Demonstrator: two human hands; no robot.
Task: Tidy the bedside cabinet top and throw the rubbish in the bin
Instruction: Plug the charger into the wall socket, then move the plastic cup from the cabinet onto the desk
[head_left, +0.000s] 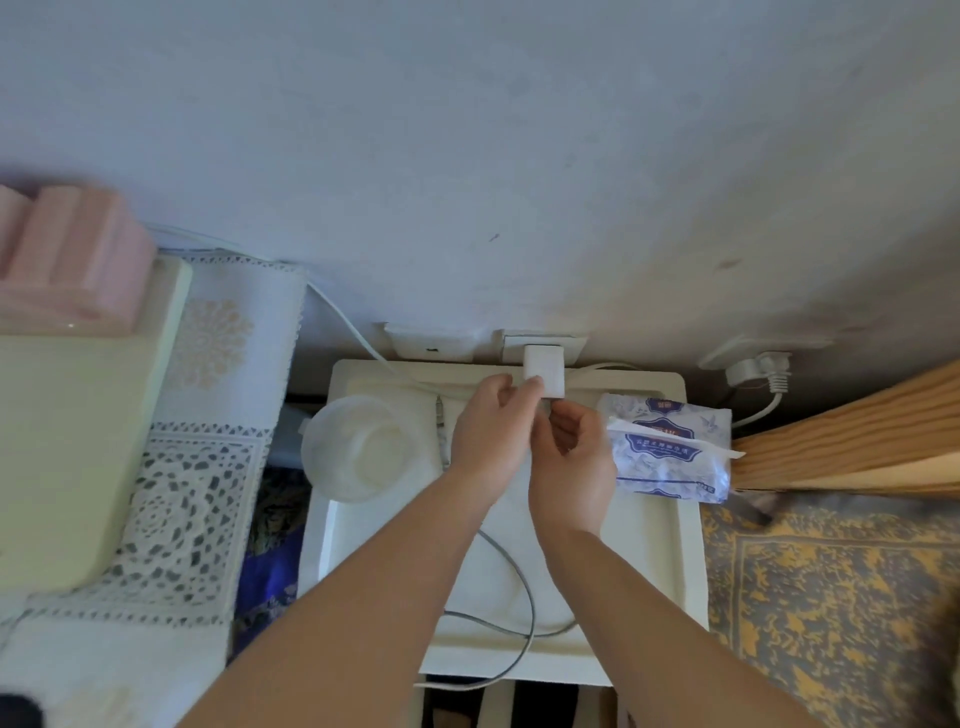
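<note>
At the back of the surface (670, 551), my left hand (488, 431) pinches the plugged-in charger (543, 371) to steady it while my right hand (569, 457) grips the cable (519, 582) end just below, likely to unplug it. Both forearms reach forward, wrists nearly touching. Tissues (670, 447) lie right, a bowl (361, 447) left.
</note>
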